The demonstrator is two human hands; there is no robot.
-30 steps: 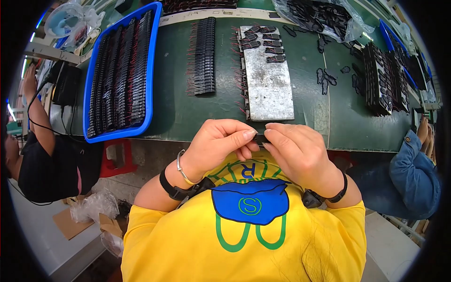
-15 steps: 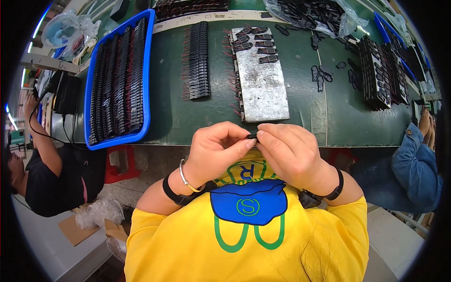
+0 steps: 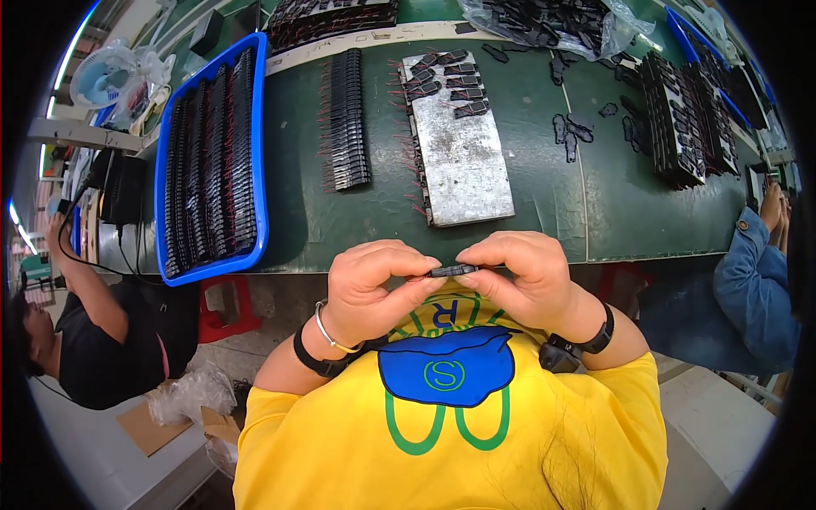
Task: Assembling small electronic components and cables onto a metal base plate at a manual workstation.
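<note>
A small, narrow black plastic part (image 3: 452, 270) is pinched at its two ends between my hands, just off the near edge of the bench. My left hand (image 3: 374, 276) grips one end with thumb and fingertips. At the other end, my right hand (image 3: 525, 270) holds it the same way. Ahead of my hands lies a metal plate (image 3: 463, 166), with several black parts with red wires (image 3: 465, 93) on its far end and more along its left side. To its left stands a tight row of similar black pieces (image 3: 346, 119).
A blue tray (image 3: 262, 161) at left holds long rows of black pieces. Loose black parts (image 3: 571, 136) lie right of the plate, near a plastic bag of parts (image 3: 552, 25) and stacked plates (image 3: 676, 127). People sit on both sides; a denim sleeve (image 3: 748, 272) shows at right.
My hands have drawn slightly apart, showing more of the black part between them. The view has shifted a little, so the plate and trays appear slightly tilted and moved left.
</note>
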